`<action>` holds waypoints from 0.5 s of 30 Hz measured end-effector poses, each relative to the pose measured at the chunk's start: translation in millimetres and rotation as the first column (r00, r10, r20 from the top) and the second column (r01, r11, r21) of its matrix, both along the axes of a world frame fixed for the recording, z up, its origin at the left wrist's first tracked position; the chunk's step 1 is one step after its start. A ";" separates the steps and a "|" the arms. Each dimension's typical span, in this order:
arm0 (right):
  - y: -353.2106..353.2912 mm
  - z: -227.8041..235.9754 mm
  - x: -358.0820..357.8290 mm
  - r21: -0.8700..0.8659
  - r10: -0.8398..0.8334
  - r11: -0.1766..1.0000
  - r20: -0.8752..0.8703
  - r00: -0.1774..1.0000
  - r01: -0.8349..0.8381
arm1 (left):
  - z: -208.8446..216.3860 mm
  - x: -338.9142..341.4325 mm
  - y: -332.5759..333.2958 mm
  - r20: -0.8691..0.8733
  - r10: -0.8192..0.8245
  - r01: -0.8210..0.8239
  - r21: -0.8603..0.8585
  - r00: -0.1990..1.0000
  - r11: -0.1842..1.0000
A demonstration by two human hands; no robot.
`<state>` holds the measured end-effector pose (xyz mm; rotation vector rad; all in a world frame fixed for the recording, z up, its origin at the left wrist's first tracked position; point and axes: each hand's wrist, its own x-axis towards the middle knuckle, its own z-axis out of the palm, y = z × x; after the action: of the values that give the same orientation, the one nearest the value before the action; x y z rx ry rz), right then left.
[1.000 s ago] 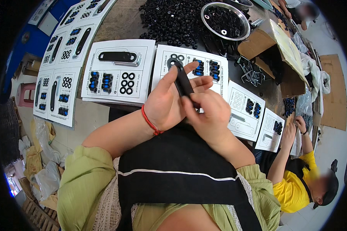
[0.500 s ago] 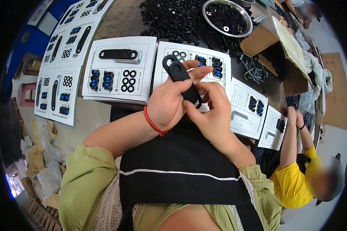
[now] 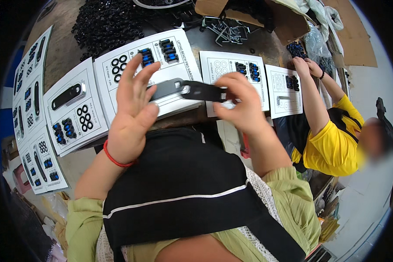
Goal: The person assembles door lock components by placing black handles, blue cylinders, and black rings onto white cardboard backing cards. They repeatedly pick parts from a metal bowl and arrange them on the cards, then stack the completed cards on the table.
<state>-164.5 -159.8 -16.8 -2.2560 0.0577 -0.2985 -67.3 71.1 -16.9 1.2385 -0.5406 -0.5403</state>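
Our right hand (image 3: 247, 107) grips the right end of a black bar (image 3: 203, 91) over the lower right corner of a white card (image 3: 185, 72). The bar's long axis runs sideways, free end pointing left toward a grey strip (image 3: 167, 88). Our left hand (image 3: 134, 114), farther, has fingers spread; whether it touches that strip we cannot tell.

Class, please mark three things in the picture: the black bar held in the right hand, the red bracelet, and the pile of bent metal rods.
Black bar (image 3: 201, 91): head view, middle of its flat face.
Red bracelet (image 3: 113, 160): head view, its lower curve.
Bent metal rods (image 3: 225, 32): head view, middle of the pile.
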 end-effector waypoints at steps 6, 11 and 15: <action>-83.8 -8.6 -51.4 -0.319 -0.137 0.947 -0.318 0.938 0.030 | -2.9 -0.9 1.0 -0.016 -0.033 0.034 0.048 0.999 0.998; -94.9 -35.8 -52.1 -0.353 -0.148 0.935 -0.367 0.918 0.010 | -1.5 -0.9 -11.1 -0.027 -0.062 0.064 0.092 0.998 0.994; -92.6 -33.5 -48.0 -0.394 -0.167 0.919 -0.364 0.917 0.011 | -3.3 -0.9 -10.8 -0.065 -0.034 0.041 0.100 0.997 0.994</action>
<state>-212.5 -252.4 -50.3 -2.6817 0.3435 0.1133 -68.2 60.3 -20.2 1.3050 -0.4885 -0.6431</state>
